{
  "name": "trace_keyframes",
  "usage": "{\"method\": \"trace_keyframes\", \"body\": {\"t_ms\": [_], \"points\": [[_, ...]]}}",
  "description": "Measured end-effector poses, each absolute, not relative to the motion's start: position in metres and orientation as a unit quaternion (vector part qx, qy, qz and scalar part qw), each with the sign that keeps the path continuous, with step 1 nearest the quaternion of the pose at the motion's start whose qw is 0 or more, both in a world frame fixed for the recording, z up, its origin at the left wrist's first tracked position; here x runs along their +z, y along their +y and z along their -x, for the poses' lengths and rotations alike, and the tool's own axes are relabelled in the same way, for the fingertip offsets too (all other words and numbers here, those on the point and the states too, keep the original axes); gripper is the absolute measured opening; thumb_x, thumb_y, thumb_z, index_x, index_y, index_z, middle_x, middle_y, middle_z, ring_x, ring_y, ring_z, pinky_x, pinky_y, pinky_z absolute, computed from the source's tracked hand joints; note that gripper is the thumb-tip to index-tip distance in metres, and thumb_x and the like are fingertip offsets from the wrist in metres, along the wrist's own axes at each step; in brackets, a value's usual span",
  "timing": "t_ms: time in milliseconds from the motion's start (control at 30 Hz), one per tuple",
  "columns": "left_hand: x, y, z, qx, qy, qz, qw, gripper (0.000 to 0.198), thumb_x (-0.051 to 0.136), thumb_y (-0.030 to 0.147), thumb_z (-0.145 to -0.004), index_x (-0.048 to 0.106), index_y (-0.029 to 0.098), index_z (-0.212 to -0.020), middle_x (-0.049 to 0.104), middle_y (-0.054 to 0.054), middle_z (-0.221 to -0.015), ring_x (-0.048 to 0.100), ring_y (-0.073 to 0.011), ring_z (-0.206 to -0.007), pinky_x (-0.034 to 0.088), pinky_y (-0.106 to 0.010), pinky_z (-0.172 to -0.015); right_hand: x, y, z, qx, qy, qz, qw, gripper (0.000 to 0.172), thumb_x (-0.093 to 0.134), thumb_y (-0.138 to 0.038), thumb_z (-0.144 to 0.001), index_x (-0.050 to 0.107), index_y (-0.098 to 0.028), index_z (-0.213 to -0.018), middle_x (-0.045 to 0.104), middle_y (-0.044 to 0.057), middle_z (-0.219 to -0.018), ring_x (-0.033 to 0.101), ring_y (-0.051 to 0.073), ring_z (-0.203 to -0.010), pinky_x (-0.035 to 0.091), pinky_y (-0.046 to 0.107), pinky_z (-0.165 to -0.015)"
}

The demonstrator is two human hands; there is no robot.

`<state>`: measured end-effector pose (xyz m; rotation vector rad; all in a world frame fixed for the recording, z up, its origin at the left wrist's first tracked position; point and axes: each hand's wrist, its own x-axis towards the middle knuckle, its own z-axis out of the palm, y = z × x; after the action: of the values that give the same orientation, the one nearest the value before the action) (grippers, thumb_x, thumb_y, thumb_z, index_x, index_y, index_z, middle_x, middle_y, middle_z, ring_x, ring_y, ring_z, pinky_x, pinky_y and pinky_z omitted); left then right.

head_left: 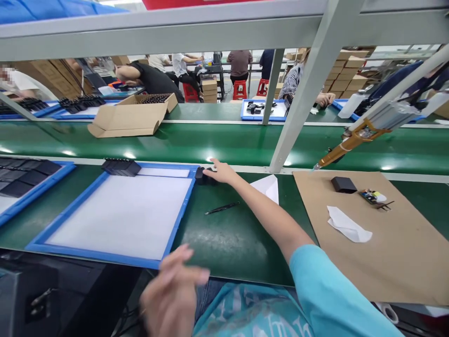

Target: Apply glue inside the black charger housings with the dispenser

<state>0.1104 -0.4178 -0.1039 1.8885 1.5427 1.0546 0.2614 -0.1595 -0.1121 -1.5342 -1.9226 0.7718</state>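
Observation:
My right hand [220, 172] reaches far forward across the green bench, fingers resting on a small black part [202, 176] at the far right corner of the blue-framed white tray [105, 245]. Whether it grips the part I cannot see clearly. My left hand [173, 292] hovers low near my lap, blurred by motion, fingers loosely spread and holding nothing visible. Black tweezers [222, 208] lie on the bench between the tray and my right arm. A row of black parts [121, 166] sits at the tray's far edge.
A cardboard sheet [393, 262] on the right carries a black box [343, 184], a small circuit board [372, 196] and a white cloth [347, 225]. A hanging orange-tipped tool [345, 147] slants above it. An open carton [129, 117] rests on the green conveyor [224, 140]. Other people work beyond.

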Motion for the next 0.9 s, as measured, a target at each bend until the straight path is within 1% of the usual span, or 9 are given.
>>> {"method": "trace_keyframes", "body": {"t_ms": [67, 167, 367, 500, 600, 700, 800, 833, 900], "points": [[-0.108, -0.397, -0.127, 0.413, 0.509, -0.709, 0.26, 0.03, 0.045, 0.039, -0.097, 0.062, 0.02, -0.112, 0.07, -0.006, -0.092, 0.065, -0.022, -0.088, 0.056, -0.04, -0.078, -0.114, -0.164, -0.276, 0.304, -0.686, 0.581, 0.313, 0.057, 0.054, -0.058, -0.085, 0.051, -0.023, -0.13, 0.069, 0.008, -0.115, 0.068, 0.021, -0.092, 0.052, 0.034, -0.084], [-0.119, -0.341, -0.164, 0.387, 0.415, -0.773, 0.284, 0.021, 0.046, 0.027, -0.095, 0.066, 0.023, -0.102, 0.073, -0.002, -0.084, 0.068, -0.018, -0.082, 0.052, -0.032, -0.08, -0.125, -0.172, -0.301, 0.316, -0.638, 0.605, 0.356, 0.045, 0.041, -0.053, -0.094, 0.056, -0.021, -0.121, 0.068, 0.007, -0.11, 0.067, 0.015, -0.081, 0.054, 0.034, -0.081], [-0.145, -0.241, -0.221, 0.287, 0.471, -0.807, 0.212, 0.022, 0.047, 0.024, -0.092, 0.067, 0.023, -0.101, 0.072, 0.0, -0.079, 0.065, -0.0156, -0.069, 0.048, -0.025, -0.067, -0.163, -0.19, -0.341, 0.312, -0.564, 0.644, 0.412, 0.033, 0.056, -0.038, -0.091, 0.058, -0.016, -0.116, 0.062, 0.008, -0.116, 0.062, 0.019, -0.099, 0.055, 0.04, -0.086], [-0.155, -0.229, -0.216, 0.292, 0.49, -0.803, 0.173, 0.024, 0.047, 0.023, -0.091, 0.067, 0.025, -0.105, 0.071, 0.0, -0.082, 0.065, -0.017, -0.074, 0.048, -0.027, -0.07, -0.177, -0.186, -0.35, 0.334, -0.546, 0.628, 0.442, 0.033, 0.055, -0.038, -0.091, 0.058, -0.016, -0.116, 0.062, 0.008, -0.114, 0.063, 0.018, -0.097, 0.055, 0.039, -0.084], [-0.149, -0.231, -0.201, 0.301, 0.502, -0.8, 0.13, 0.024, 0.047, 0.024, -0.092, 0.067, 0.024, -0.106, 0.07, -0.005, -0.096, 0.062, -0.0222, -0.094, 0.048, -0.034, -0.086, -0.181, -0.178, -0.349, 0.358, -0.535, 0.617, 0.453, 0.033, 0.056, -0.039, -0.091, 0.058, -0.016, -0.115, 0.063, 0.007, -0.109, 0.064, 0.017, -0.092, 0.057, 0.036, -0.079], [-0.137, -0.225, -0.184, 0.33, 0.564, -0.757, 0.005, 0.028, 0.053, 0.03, -0.09, 0.064, 0.021, -0.114, 0.058, -0.013, -0.126, 0.047, -0.0327, -0.123, 0.037, -0.048, -0.103, -0.182, -0.175, -0.348, 0.371, -0.528, 0.612, 0.457, 0.032, 0.055, -0.039, -0.091, 0.059, -0.015, -0.112, 0.064, 0.006, -0.105, 0.064, 0.016, -0.088, 0.057, 0.035, -0.076], [-0.132, -0.214, -0.168, 0.324, 0.639, -0.692, -0.084, 0.062, 0.067, 0.042, -0.081, 0.048, 0.016, -0.134, 0.032, -0.021, -0.15, 0.026, -0.041, -0.139, 0.025, -0.056, -0.11, -0.182, -0.176, -0.346, 0.376, -0.53, 0.607, 0.457, 0.031, 0.054, -0.041, -0.092, 0.061, -0.014, -0.107, 0.065, 0.005, -0.098, 0.064, 0.014, -0.083, 0.056, 0.034, -0.076], [-0.133, -0.21, -0.163, 0.311, 0.658, -0.68, -0.086, 0.073, 0.07, 0.044, -0.078, 0.042, 0.015, -0.139, 0.027, -0.022, -0.152, 0.024, -0.0417, -0.14, 0.025, -0.057, -0.11, -0.181, -0.177, -0.346, 0.377, -0.531, 0.606, 0.457, 0.031, 0.053, -0.042, -0.092, 0.061, -0.014, -0.105, 0.066, 0.004, -0.095, 0.064, 0.014, -0.08, 0.056, 0.034, -0.076], [-0.138, -0.203, -0.154, 0.282, 0.684, -0.67, -0.063, 0.082, 0.071, 0.043, -0.077, 0.034, 0.015, -0.145, 0.028, -0.023, -0.151, 0.03, -0.0405, -0.137, 0.032, -0.055, -0.107, -0.181, -0.179, -0.346, 0.378, -0.532, 0.605, 0.456, 0.031, 0.052, -0.042, -0.093, 0.062, -0.014, -0.103, 0.066, 0.003, -0.091, 0.063, 0.013, -0.077, 0.055, 0.034, -0.075]]}}
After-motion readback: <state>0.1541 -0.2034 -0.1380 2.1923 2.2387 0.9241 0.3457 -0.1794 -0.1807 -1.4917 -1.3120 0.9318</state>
